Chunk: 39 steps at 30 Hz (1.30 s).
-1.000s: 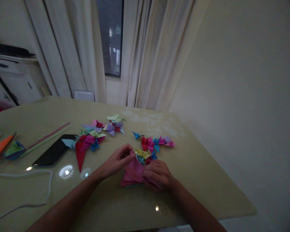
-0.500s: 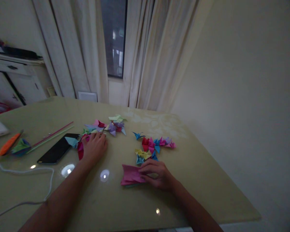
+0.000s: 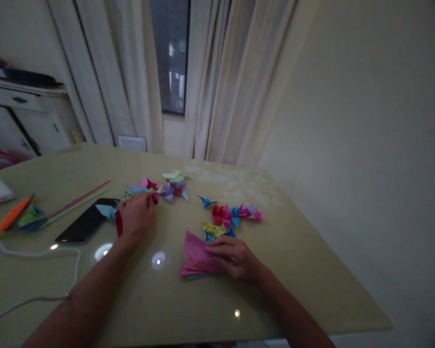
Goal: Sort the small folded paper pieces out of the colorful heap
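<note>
My right hand (image 3: 235, 258) lies on a small stack of pink paper squares (image 3: 195, 254) near the table's front, fingers curled over its right side. My left hand (image 3: 135, 216) reaches left and rests on a pile of folded coloured paper pieces (image 3: 145, 191), fingers bent down over them; what they grip is hidden. A red folded piece (image 3: 119, 223) shows just under that hand. A second cluster of folded paper figures (image 3: 228, 217) in red, blue, yellow and pink lies just beyond my right hand.
A black phone (image 3: 87, 226) lies left of my left hand, with thin sticks (image 3: 81, 197) behind it. An orange tool (image 3: 13, 213), a folded green-blue piece (image 3: 31, 217) and a white cable (image 3: 39, 253) sit at far left. The glossy table (image 3: 293, 270) ends at right.
My left hand left the pink paper and went left onto the pile of folded pieces, where it has shifted slightly further back. My right hand stayed on the pink stack.
</note>
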### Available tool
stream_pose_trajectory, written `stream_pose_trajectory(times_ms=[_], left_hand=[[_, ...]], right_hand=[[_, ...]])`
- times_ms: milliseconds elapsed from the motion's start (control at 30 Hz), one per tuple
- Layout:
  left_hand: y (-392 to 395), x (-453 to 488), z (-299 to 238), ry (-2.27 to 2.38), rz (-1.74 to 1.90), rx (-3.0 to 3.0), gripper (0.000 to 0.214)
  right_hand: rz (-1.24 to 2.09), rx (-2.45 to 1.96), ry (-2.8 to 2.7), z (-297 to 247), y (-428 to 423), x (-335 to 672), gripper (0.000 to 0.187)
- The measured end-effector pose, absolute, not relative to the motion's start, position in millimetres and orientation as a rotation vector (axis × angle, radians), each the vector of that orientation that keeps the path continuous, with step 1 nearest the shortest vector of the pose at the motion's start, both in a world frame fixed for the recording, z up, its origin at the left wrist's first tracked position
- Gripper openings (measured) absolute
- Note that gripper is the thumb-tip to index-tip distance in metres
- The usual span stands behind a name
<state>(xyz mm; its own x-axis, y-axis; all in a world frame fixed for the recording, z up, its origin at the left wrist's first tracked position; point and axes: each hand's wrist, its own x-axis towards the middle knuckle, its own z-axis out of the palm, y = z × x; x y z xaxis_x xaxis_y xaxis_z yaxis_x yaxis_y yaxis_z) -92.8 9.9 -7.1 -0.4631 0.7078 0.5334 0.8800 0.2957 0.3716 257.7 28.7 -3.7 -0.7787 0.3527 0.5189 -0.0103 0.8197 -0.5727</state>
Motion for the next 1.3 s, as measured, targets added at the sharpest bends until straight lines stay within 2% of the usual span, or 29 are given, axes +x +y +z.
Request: stream_pose_trajectory(times_ms=[167, 433, 600, 767, 900, 1033, 1067, 1200, 1300], left_hand=[[9.2, -94.4, -3.8, -2.305, -1.05, -1.399, 0.035], [14.0, -98.2, -10.4, -2.276, -1.224, -1.325, 0.025], [10.9, -84.6, -5.2, -2.05, -1.492, -1.32, 0.025], [-3.9, -51.1, 0.0, -1.746, -1.565, -1.559, 0.019], [-15.9, -16.7, -3.2, -1.361, -1.555, -1.899, 0.011], [-24.7, 15.4, -10.4, -0.98, -1.519, -2.203, 0.023], [-26.6, 22.4, -12.0, -0.931, -1.518, -2.253, 0.025], [-29.8, 40.5, -15.5, -0.808, -1.486, -2.368, 0.028], [-22.2, 35.4, -14.4, -0.856, -1.42, -2.344, 0.033]], right_hand=[[0.672, -0.208, -2.379, -9.3, 30.6, 255.9, 0.031], [0.667, -0.192, -2.442, -14.4, 31.1, 252.9, 0.022], [0.686, -0.184, -2.454, -12.4, 31.5, 253.8, 0.019], [0.595, -0.21, -2.461, -10.5, 32.4, 255.4, 0.016], [0.46, -0.307, -2.342, -10.5, 32.1, 254.7, 0.023], [0.407, -0.432, -2.133, -10.5, 30.9, 252.6, 0.048], [0.385, -0.424, -2.116, -10.3, 30.6, 252.1, 0.047], [0.29, -0.339, -2.12, -9.6, 30.6, 251.7, 0.022], [0.234, -0.377, -2.086, -7.8, 35.0, 256.5, 0.02]])
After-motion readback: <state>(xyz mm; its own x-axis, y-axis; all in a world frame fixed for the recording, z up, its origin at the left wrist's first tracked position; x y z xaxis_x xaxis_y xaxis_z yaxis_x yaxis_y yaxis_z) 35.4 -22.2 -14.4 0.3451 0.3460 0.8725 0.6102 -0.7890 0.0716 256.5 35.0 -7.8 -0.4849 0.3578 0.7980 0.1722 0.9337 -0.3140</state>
